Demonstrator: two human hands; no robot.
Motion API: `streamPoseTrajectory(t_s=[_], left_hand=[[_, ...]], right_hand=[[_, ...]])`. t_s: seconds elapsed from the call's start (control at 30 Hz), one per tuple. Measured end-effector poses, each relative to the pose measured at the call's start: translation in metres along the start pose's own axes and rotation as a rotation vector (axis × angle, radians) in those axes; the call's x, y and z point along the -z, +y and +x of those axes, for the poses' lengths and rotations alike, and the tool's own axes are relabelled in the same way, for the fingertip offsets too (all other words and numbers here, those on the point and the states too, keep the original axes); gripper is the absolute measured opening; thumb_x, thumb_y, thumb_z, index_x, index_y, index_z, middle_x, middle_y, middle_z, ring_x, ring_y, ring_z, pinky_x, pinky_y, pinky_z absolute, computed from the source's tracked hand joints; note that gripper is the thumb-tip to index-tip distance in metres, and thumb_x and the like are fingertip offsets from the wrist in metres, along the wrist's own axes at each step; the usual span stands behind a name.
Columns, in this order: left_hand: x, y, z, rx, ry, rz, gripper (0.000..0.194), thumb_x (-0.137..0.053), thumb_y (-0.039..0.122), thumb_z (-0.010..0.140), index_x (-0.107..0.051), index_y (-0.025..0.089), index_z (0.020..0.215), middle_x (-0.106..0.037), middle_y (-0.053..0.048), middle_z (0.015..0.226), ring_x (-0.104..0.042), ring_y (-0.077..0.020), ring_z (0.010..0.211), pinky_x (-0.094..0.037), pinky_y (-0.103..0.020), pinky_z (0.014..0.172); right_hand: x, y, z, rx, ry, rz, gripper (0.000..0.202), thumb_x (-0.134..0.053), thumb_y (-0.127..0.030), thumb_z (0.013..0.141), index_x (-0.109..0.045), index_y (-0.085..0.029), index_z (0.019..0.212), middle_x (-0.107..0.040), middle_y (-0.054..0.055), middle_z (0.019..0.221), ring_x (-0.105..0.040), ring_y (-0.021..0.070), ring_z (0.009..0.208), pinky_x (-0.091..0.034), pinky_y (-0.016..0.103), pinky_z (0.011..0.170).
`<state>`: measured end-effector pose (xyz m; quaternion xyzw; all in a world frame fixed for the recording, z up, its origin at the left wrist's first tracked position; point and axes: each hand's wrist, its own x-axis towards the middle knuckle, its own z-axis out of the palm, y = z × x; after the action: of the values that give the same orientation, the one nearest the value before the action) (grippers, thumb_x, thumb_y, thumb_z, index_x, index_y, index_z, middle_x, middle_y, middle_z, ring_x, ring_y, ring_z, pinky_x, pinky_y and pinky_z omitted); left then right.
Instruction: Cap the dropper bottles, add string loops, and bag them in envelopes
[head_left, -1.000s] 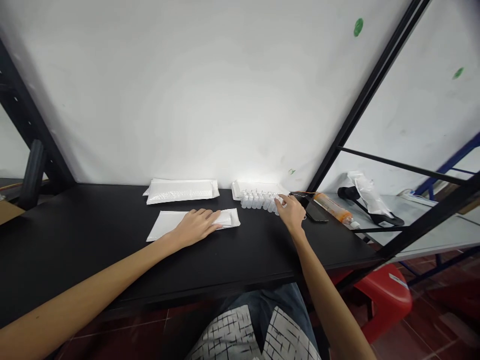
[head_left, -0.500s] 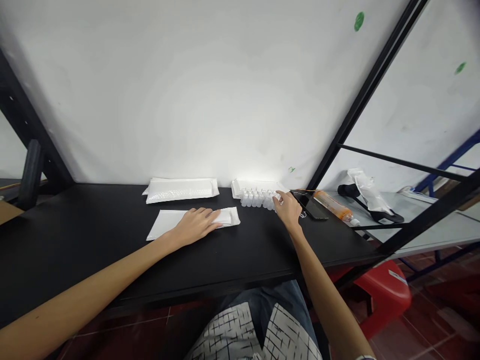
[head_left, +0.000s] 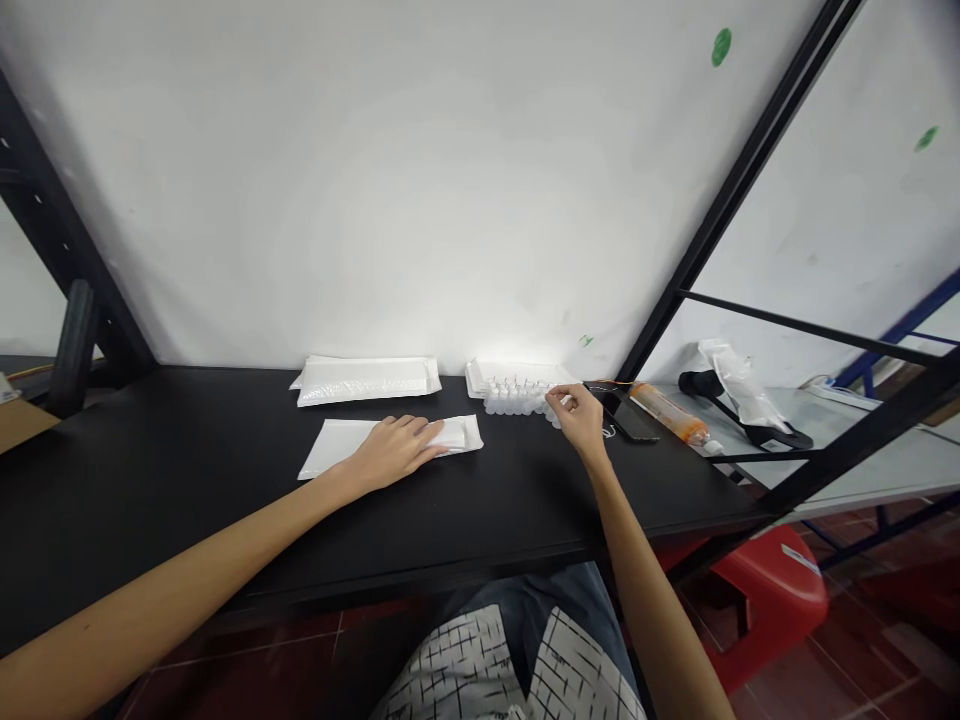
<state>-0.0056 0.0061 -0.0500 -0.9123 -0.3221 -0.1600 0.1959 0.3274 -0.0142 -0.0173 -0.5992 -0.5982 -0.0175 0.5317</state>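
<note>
On the black table (head_left: 465, 510), my left hand (head_left: 396, 450) lies flat with its fingers spread over a white padded envelope (head_left: 334, 440). My right hand (head_left: 574, 410) is at the right end of a row of small white bottles (head_left: 510, 398); its thumb and index finger are pinched together, and what they hold is too small to make out. Behind the bottles lies a stack of white envelopes (head_left: 484, 370). More white bubble envelopes (head_left: 367, 380) rest by the wall, beyond my left hand.
A dark phone (head_left: 634, 418) and an orange-and-clear bottle (head_left: 675, 415) lie to the right. A black metal post (head_left: 720, 210) rises at the table's right end. A red stool (head_left: 780, 580) stands below, beside a side table (head_left: 877, 450) holding a black item.
My right hand has drawn slightly back from the bottles, its thumb and index finger now pinched. The left hand stays on the envelope. The view has shifted slightly.
</note>
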Motion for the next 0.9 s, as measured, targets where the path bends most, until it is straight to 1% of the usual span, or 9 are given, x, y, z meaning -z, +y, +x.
streamPoseTrajectory(t_s=[0.07, 0.17, 0.23, 0.27, 0.37, 0.47, 0.6, 0.73, 0.9], left_hand=[[0.001, 0.000, 0.000, 0.001, 0.008, -0.011, 0.053, -0.022, 0.049, 0.104, -0.056, 0.017, 0.129, -0.070, -0.012, 0.109, -0.067, -0.0235, 0.094, -0.045, -0.031, 0.070], [0.001, 0.001, 0.000, -0.003, 0.019, -0.019, 0.053, -0.022, 0.049, 0.104, -0.056, 0.016, 0.129, -0.070, -0.012, 0.108, -0.067, -0.0232, 0.094, -0.045, -0.031, 0.070], [0.000, 0.001, 0.000, -0.009, 0.029, -0.022, 0.053, -0.022, 0.048, 0.105, -0.056, 0.016, 0.129, -0.070, -0.012, 0.108, -0.067, -0.0228, 0.093, -0.046, -0.031, 0.070], [0.000, 0.001, 0.000, -0.012, 0.036, -0.022, 0.053, -0.022, 0.048, 0.105, -0.056, 0.016, 0.129, -0.070, -0.012, 0.108, -0.066, -0.0225, 0.093, -0.046, -0.030, 0.070], [0.000, 0.001, 0.000, -0.018, 0.055, -0.018, 0.052, -0.022, 0.047, 0.105, -0.055, 0.016, 0.130, -0.071, -0.012, 0.109, -0.066, -0.0220, 0.094, -0.046, -0.030, 0.071], [0.001, 0.002, 0.000, -0.019, 0.068, -0.016, 0.051, -0.022, 0.047, 0.105, -0.056, 0.016, 0.129, -0.071, -0.012, 0.109, -0.067, -0.0218, 0.094, -0.046, -0.030, 0.070], [0.001, 0.003, 0.000, -0.022, 0.082, -0.018, 0.050, -0.024, 0.046, 0.105, -0.056, 0.016, 0.128, -0.072, -0.012, 0.108, -0.067, -0.0219, 0.093, -0.046, -0.030, 0.069], [0.001, 0.002, 0.000, -0.022, 0.095, -0.016, 0.049, -0.023, 0.043, 0.106, -0.056, 0.015, 0.129, -0.072, -0.012, 0.109, -0.067, -0.0219, 0.092, -0.046, -0.030, 0.069], [0.003, -0.001, 0.001, -0.005, 0.123, -0.034, 0.050, -0.024, 0.044, 0.105, -0.056, 0.014, 0.129, -0.072, -0.012, 0.109, -0.068, -0.0219, 0.091, -0.048, -0.030, 0.069]], right_hand=[[0.003, -0.003, 0.000, -0.093, -0.040, 0.206, 0.027, -0.067, -0.042, 0.075, -0.065, -0.017, 0.081, -0.061, 0.001, 0.072, -0.040, 0.0093, 0.049, -0.034, 0.027, 0.053], [0.003, -0.015, -0.003, -0.236, -0.167, 0.445, 0.032, -0.072, -0.046, 0.070, -0.064, -0.017, 0.080, -0.049, -0.004, 0.056, -0.035, 0.0086, 0.047, -0.024, 0.024, 0.047], [-0.001, -0.024, -0.008, -0.275, -0.254, 0.549, 0.031, -0.075, -0.045, 0.069, -0.065, -0.017, 0.079, -0.043, -0.006, 0.052, -0.034, 0.0084, 0.048, -0.022, 0.024, 0.047], [-0.004, -0.029, -0.010, -0.282, -0.295, 0.580, 0.031, -0.076, -0.044, 0.068, -0.065, -0.017, 0.079, -0.043, -0.006, 0.051, -0.035, 0.0083, 0.048, -0.022, 0.023, 0.047], [-0.017, -0.043, -0.019, -0.293, -0.408, 0.596, 0.030, -0.077, -0.042, 0.067, -0.066, -0.016, 0.077, -0.048, -0.004, 0.053, -0.039, 0.0083, 0.050, -0.026, 0.023, 0.048], [-0.032, -0.053, -0.029, -0.313, -0.482, 0.598, 0.030, -0.079, -0.041, 0.065, -0.068, -0.015, 0.075, -0.055, -0.002, 0.059, -0.043, 0.0076, 0.050, -0.027, 0.023, 0.047], [-0.046, -0.064, -0.038, -0.421, -0.566, 0.649, 0.029, -0.077, -0.039, 0.064, -0.070, -0.014, 0.076, -0.066, 0.003, 0.070, -0.044, 0.0059, 0.045, -0.024, 0.022, 0.044], [-0.053, -0.070, -0.036, -0.527, -0.580, 0.697, 0.027, -0.078, -0.037, 0.061, -0.070, -0.014, 0.072, -0.069, 0.005, 0.074, -0.042, 0.0042, 0.042, -0.018, 0.022, 0.042], [-0.051, -0.065, -0.030, -0.564, -0.586, 0.780, 0.027, -0.079, -0.035, 0.059, -0.069, -0.013, 0.072, -0.069, 0.006, 0.075, -0.039, 0.0025, 0.043, -0.013, 0.020, 0.040]])
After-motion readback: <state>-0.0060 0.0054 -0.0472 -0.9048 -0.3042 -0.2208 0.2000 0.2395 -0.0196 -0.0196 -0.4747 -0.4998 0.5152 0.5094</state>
